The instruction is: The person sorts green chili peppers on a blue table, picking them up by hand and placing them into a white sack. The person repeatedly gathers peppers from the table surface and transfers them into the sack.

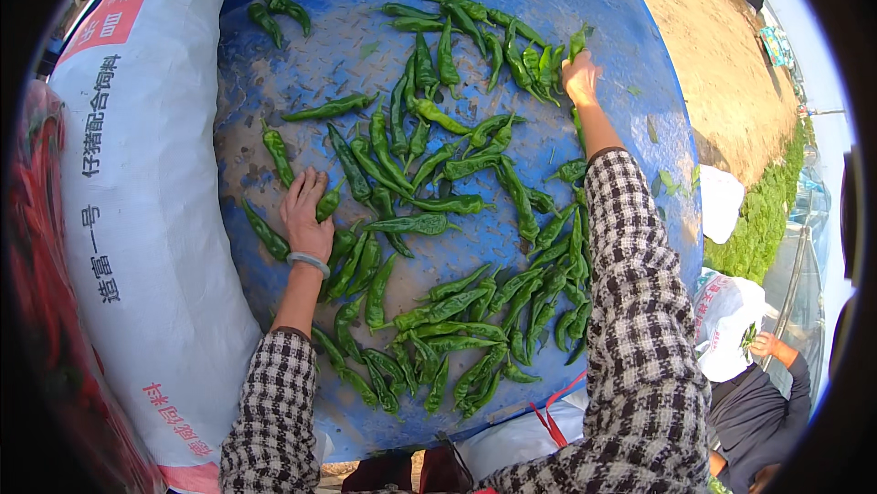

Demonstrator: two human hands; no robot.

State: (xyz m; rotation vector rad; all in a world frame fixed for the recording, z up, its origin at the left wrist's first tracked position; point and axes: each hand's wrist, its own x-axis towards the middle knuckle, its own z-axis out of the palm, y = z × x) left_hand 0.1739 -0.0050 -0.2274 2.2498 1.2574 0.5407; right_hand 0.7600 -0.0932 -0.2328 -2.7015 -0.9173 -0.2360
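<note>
Long green peppers (pixel 418 223) lie scattered and in loose heaps over a blue metal truck bed (pixel 548 131). My left hand (pixel 307 215) rests palm down at the left side of the bed, with a small pepper (pixel 330 202) by its thumb side; whether the fingers grip it is hidden. A bracelet circles that wrist. Toward the far right my right hand (pixel 581 79) is closed around a green pepper (pixel 577 41), whose upper part sticks out beyond the fingers. Just left of this hand, several peppers (pixel 534 65) lie side by side.
A full white woven sack (pixel 147 185) with printing lines the left side, beside a clear bag of red peppers (pixel 44 233). Below right, a person (pixel 760 405) handles a white sack (pixel 727 322). A red tie (pixel 550 418) lies on a white bag at the near edge.
</note>
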